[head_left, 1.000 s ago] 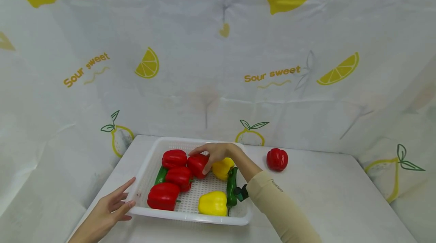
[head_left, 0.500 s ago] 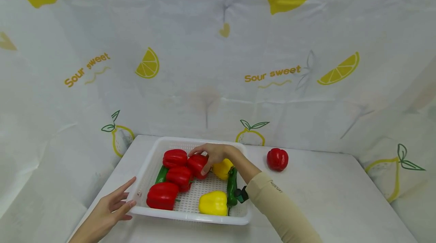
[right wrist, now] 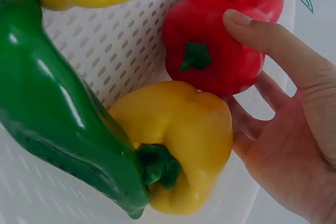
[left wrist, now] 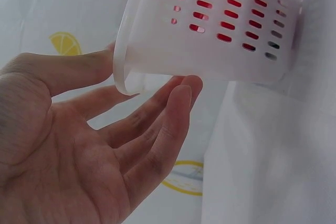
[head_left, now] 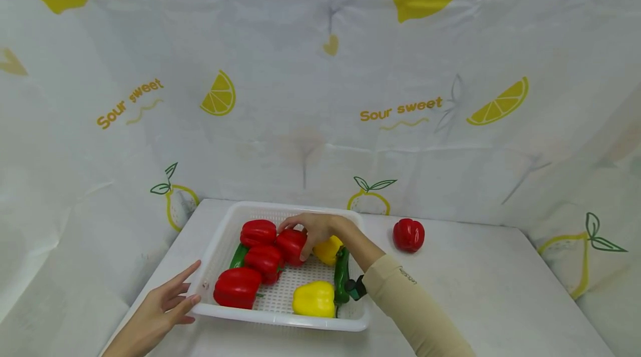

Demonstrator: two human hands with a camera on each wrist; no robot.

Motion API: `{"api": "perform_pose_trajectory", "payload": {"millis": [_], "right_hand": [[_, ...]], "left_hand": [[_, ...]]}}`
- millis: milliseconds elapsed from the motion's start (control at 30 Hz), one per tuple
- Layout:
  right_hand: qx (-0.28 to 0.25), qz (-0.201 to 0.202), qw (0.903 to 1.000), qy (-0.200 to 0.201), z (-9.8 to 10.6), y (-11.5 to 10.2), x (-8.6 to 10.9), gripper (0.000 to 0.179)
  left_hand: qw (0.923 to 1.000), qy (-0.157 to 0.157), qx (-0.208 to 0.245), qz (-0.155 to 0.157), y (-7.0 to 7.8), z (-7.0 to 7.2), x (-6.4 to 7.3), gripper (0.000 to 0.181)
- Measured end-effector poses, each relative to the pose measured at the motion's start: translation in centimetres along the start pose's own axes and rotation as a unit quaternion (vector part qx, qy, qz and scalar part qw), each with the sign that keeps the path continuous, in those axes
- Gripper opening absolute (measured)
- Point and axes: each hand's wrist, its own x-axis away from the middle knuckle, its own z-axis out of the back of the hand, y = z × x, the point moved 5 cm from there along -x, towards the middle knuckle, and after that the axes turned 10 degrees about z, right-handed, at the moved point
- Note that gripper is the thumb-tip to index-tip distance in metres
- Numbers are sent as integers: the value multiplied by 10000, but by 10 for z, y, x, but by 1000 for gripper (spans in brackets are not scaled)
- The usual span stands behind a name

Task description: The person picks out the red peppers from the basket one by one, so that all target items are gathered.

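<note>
Inside a white perforated plastic basket [head_left: 280,318], my right hand [head_left: 312,229] grips a red bell pepper [head_left: 290,247]. In the right wrist view the thumb lies on top of that pepper beside its green stem, and the other fingers reach behind it. Other red bell peppers [head_left: 237,288] sit to its left, with a green pepper [head_left: 239,257] partly hidden among them. My left hand [head_left: 162,307] touches the basket's near left corner with straight fingers. Its thumb meets the rim [left wrist: 122,51] in the left wrist view, the fingers extending beneath.
A yellow bell pepper [head_left: 314,298] lies at the basket's front, another yellow pepper [right wrist: 184,129] behind it by a long green pepper [right wrist: 63,93]. One red bell pepper [head_left: 408,235] rests outside on the white table [head_left: 476,290]. A lemon-printed sheet [head_left: 280,145] hangs behind.
The held red pepper shifts slightly toward the front with my right hand. The red pepper at the front left slides a little left. My left hand stays at the corner.
</note>
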Motion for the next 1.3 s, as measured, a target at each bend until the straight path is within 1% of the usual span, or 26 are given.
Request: {"api": "perform_pose_trajectory", "payload": {"millis": [133,367,433,567,700,800,900,1100,1300], "right_hand": [[-77,131,9998,85,3,-1,2,71],[-64,455,9985,299,16,-9,10,74],[-117,548,9978,350,20,-11,12,75],[-380,730,9955,467,27,-13,17,75],[-454,986,9918,670,34,-17,21,76],[-494,1102,9890,854,40,-20,27,78],[-711,1124,9859,1020,45,-23,35,80],[-1219,1263,9754,1335,55,-27,52,80],[-1271,1359,9698,1579,62,-31,70,77]], "left_hand": [[10000,-4,14,-45,0,0,0,80],[10000,4,8,-57,0,0,0,81],[10000,13,9,-54,0,0,0,81],[10000,20,-19,-41,0,0,0,81],[10000,12,-1,-60,0,0,-1,80],[10000,-4,31,-57,0,0,-1,80],[10000,-17,37,-45,0,0,-1,80],[10000,1,-27,-58,-2,0,-2,80],[9999,10,-35,-117,-2,0,-2,80]]}}
